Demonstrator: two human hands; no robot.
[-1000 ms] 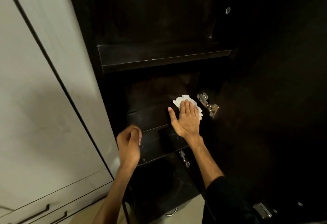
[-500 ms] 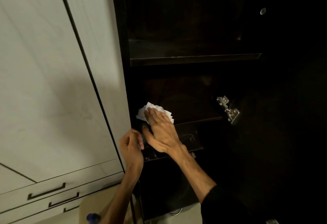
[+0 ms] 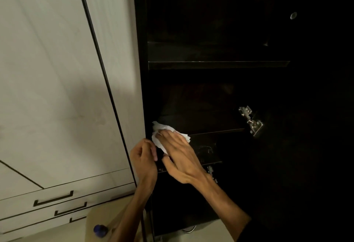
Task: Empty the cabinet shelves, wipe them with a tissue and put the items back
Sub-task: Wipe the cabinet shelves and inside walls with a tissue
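A dark cabinet stands open with bare shelves. My right hand [image 3: 180, 155] lies flat with straight fingers on a crumpled white tissue [image 3: 160, 136], pressing it onto the left end of the lower shelf [image 3: 214, 132]. My left hand [image 3: 144, 160] hovers just left of it at the cabinet's front edge, fingers curled inward with nothing visible in them. The upper shelf [image 3: 218, 63] above holds nothing that I can see. The cabinet's inside is very dark.
A metal hinge [image 3: 251, 121] sits at the right end of the lower shelf. White wardrobe doors [image 3: 57, 88] and drawers with dark handles [image 3: 53, 199] fill the left. On the floor below lies a beige thing with a blue cap [image 3: 99, 230].
My right hand slid the tissue from the shelf's right end, near the hinge, across to its left end. The view shifted right and my left hand stayed close by the cabinet edge.
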